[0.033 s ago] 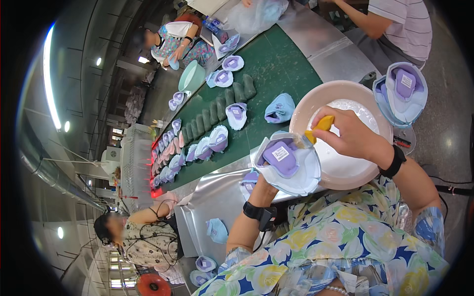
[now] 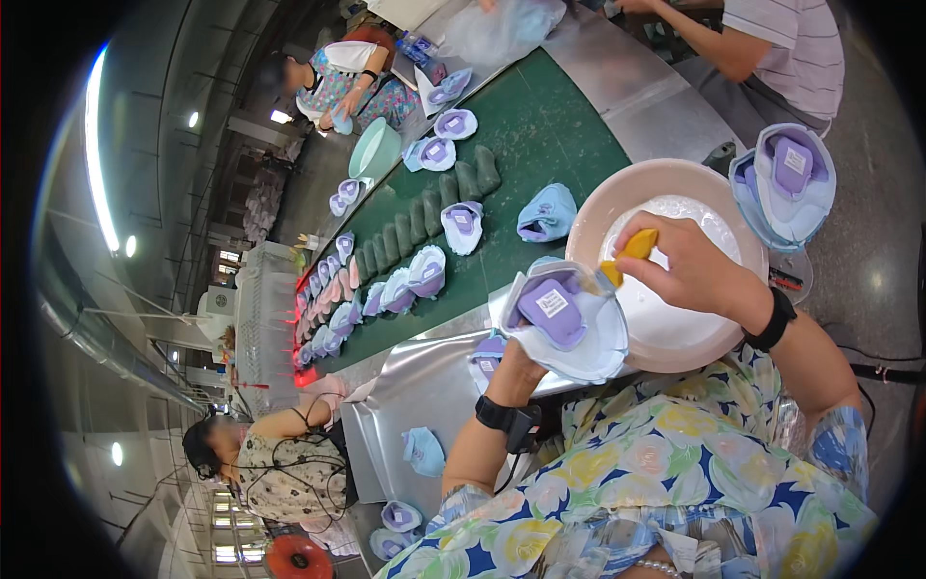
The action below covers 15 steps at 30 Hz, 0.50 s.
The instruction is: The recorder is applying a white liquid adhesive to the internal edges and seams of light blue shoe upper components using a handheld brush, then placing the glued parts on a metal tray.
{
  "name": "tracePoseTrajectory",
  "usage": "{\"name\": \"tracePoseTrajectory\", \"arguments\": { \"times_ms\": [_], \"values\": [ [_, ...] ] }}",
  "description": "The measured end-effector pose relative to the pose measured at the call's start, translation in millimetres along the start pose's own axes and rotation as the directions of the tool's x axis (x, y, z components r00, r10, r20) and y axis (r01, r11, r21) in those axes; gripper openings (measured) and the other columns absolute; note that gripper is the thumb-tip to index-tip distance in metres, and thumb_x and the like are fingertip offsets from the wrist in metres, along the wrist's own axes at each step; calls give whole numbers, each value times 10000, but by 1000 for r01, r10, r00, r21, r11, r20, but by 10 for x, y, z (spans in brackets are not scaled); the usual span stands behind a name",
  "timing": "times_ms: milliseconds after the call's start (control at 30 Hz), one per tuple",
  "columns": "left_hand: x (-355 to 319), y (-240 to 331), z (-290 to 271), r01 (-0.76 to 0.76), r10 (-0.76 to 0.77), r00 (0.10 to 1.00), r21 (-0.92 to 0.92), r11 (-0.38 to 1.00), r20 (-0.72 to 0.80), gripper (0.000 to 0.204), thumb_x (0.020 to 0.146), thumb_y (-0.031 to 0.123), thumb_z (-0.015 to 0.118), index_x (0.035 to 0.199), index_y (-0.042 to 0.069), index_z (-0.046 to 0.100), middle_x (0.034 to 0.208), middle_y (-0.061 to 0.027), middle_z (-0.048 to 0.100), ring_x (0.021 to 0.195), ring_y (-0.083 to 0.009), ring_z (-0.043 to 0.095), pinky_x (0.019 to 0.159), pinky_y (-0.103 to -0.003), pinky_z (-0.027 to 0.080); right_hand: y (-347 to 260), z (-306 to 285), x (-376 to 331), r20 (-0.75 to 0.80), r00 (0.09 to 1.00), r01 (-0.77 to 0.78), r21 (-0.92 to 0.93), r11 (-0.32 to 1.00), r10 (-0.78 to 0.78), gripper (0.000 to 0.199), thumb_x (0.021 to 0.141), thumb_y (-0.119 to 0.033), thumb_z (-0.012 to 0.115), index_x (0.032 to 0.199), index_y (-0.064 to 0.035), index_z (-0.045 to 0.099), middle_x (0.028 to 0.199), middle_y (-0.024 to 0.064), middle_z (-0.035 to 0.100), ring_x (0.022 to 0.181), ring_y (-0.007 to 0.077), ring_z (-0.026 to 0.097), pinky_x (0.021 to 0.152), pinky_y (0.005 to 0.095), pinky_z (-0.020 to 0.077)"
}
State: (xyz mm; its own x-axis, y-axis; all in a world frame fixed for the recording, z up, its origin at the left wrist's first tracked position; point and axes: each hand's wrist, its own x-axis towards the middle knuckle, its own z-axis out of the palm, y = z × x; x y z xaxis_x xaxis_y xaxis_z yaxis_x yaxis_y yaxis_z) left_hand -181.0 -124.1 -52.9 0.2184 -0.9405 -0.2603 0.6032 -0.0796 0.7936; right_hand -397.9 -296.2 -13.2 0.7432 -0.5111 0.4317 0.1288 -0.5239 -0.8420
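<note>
A pale blue shoe upper with a purple padded tongue (image 2: pixel 552 314) rests in my left hand (image 2: pixel 524 363), whose fingers are mostly hidden behind it. My right hand (image 2: pixel 683 265) pinches the yellow handle of a brush (image 2: pixel 637 245). The brush head points at the upper's right rim, where its bristles are hard to make out. Beneath my right hand stands a pale pink basin (image 2: pixel 596 198) holding white liquid. Another blue and purple upper (image 2: pixel 786 179) lies to the right of the basin. Left of the basin, a blue upper (image 2: pixel 547 212) sits on the green belt.
The green belt (image 2: pixel 569 116) carries a row of dark shoe lasts (image 2: pixel 417 220) and several uppers (image 2: pixel 427 271). A metal tabletop (image 2: pixel 395 372) is at my left. Co-workers sit at the far left (image 2: pixel 342 87), far right (image 2: pixel 772 48) and near left (image 2: pixel 289 463). A green basin (image 2: pixel 374 150) stands across the belt.
The brush has shifted slightly right and its handle is tilted differently, with the bristles less visible. The upper in my left hand has turned slightly.
</note>
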Motion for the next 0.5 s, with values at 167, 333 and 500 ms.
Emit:
{"name": "tracePoseTrajectory", "arguments": {
  "times_ms": [167, 333, 500],
  "values": [
    [76, 98, -106, 84, -80, 996, 83, 993, -41, 509, 990, 360, 593, 1415, 89, 517, 1325, -131, 623, 1167, -252, 653, 978, -419, 566, 9, 20, -28, -131, 982, 131, -24, 991, -133, 143, 899, -90, 694, 1007, -35, 618, 913, 148, 673, 811, 331, 659, 716, 371, 515],
    [133, 144, 20, -44, 48, 998, 104, 994, -39, 524, 999, 351, 578, 1441, 87, 481, 1360, -136, 597, 1188, -267, 640, 992, -432, 559, 45, 167, 51, 34, 894, 448, -146, 882, -448, 226, 792, -10, 685, 1006, -65, 635, 1009, 112, 678, 953, 313, 663, 825, 407, 550],
    [171, 52, -155, -73, 72, 996, -11, 997, -48, 534, 996, 353, 585, 1441, 78, 480, 1378, -141, 581, 1226, -276, 615, 1012, -439, 544, 83, 72, -135, 168, 913, 402, -219, 889, -371, 222, 828, -55, 697, 1038, -65, 627, 1014, 111, 674, 934, 319, 666, 792, 404, 548]
  ]
}}
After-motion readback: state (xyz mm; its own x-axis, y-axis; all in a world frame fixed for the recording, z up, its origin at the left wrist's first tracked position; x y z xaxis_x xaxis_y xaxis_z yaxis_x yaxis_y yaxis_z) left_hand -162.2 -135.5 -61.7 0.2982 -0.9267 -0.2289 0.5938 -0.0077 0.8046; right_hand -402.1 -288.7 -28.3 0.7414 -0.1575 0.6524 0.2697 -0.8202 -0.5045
